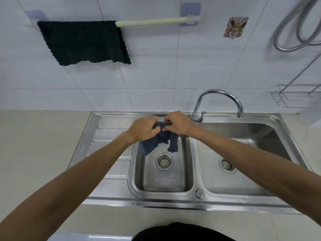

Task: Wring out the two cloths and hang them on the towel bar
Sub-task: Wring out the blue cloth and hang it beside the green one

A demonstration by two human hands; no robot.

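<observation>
A dark blue cloth (151, 145) is bunched between both my hands above the left basin of the steel sink (281, 129). My left hand (143, 128) grips its left part and my right hand (179, 123) grips its right part, close together. Two loose ends of the cloth hang down toward the basin. A second cloth, dark green-black (81, 43), hangs spread over the left half of the pale green towel bar (156, 21) on the tiled wall. The right half of the bar is bare.
A chrome faucet (220, 96) arcs over the right basin. Drain strainers sit in both basins (164, 161). A wire rack (298, 96) and a shower hose (291, 30) are at the right wall. A rabbit hook (235, 27) hangs right of the bar.
</observation>
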